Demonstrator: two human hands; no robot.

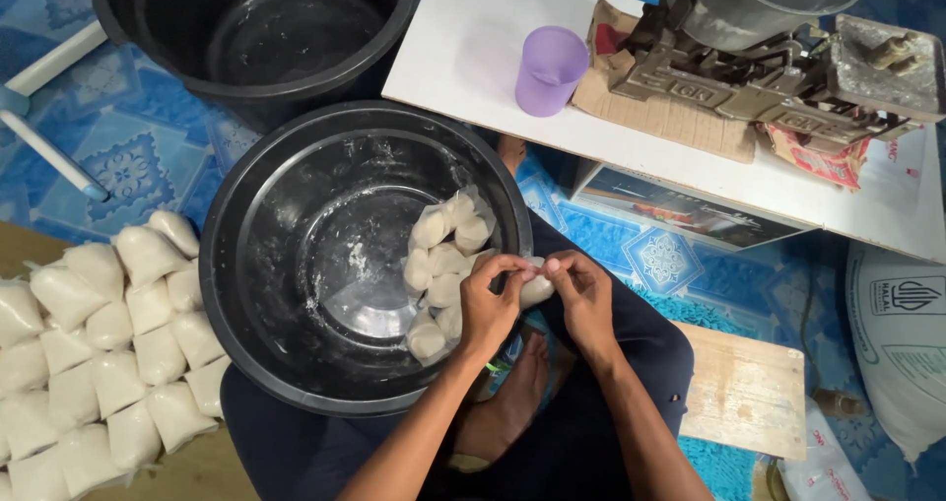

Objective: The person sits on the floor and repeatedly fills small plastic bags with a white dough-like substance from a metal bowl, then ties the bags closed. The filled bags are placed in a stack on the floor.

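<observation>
Head view: tying step. Left hand (490, 304), right hand (579, 292) pinched shut on bag (537, 288) neck over basin (246, 265). Next: tight knot needed.

Small clear bag (536, 288) w/ white powder, pinched at top, over black basin's rim (520, 227)

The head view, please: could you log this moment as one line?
left hand + right hand: both pinch small white bag | over black basin rim | filled bags inside | bag pile at left
</observation>
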